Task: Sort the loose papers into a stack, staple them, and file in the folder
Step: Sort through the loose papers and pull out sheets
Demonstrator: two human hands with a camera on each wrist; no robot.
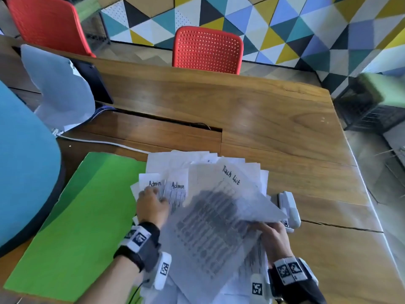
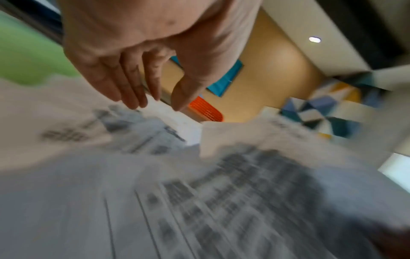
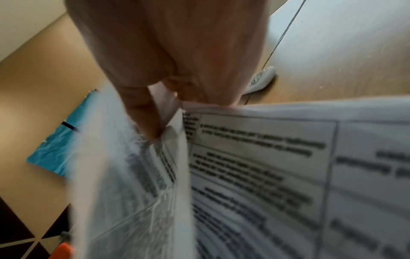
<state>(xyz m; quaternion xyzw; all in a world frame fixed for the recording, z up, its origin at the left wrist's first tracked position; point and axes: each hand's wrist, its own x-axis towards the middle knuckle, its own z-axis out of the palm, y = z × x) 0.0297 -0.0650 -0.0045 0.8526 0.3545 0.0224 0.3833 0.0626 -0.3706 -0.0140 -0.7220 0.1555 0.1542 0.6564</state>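
Lifting one printed sheet [image 1: 215,218] headed "Task List" off the heap, the right hand [image 1: 272,239] pinches its near edge between thumb and fingers; the right wrist view shows the paper folding up around that pinch. Holding it tilted off the pile probably lets the person read the heading and decide where it belongs.

The left hand [image 1: 152,205] lies on the loose papers [image 1: 175,172] with its fingers straight and relaxed, grasping nothing, the fingertips [image 2: 133,103] just at the paper surface. It sits on two sheets headed "Admin", most likely to pin them so the spread does not slide while the other sheet comes away.

The papers themselves are fanned across the wooden table [image 1: 285,128], overlapping and not yet squared into a stack, so the sorting step looks to be in hand and well short of done. A green folder [image 1: 72,227] lies flat just to the left of them, its edge tucked under the nearest sheets (handy for filing later). A white stapler [image 1: 289,209] rests on the table at the right edge of the pile, partly hidden by the lifted sheet, close to the right hand for the stapling to come.
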